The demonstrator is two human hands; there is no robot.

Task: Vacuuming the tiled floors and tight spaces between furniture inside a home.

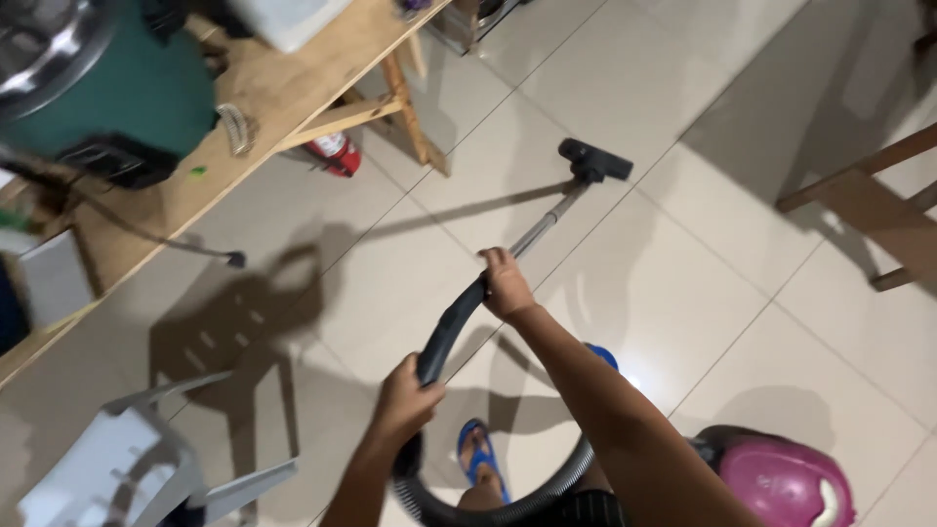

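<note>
Two hands on one vacuum wand [547, 220], taken here as the landmark for everything else.

Far left of the wand: a wooden surface [283, 88], carrying a green round tub [127, 98], a black box [117, 159] with a cable trailing off the edge, and a white container [283, 20] at the upper end. Below that surface and well left of the wand, a white plastic chair [127, 468], seen from above, standing on the tiled floor [683, 283]. Under the surface, left of the wand's far end, a red cylinder [335, 153] lying beside a wooden leg.

Left hand [406, 398], at the wand's near end, wrapped around the black curved handle [447, 332], fingers closed on it. Just below, a ribbed grey hose [508, 503] looping away, and a foot in a blue sandal [480, 457] on the tiles.

Right hand [506, 283], higher up, clasped around the spot where black handle meets metal tube, fingers curled over it. Beyond that hand, the tube slanting up and right to a black floor nozzle [595, 159], flat on the tiles.

Right of the wand's near end, a pink vacuum body [781, 483], low in the corner. Far right of the wand, part of a wooden chair [869, 210].
</note>
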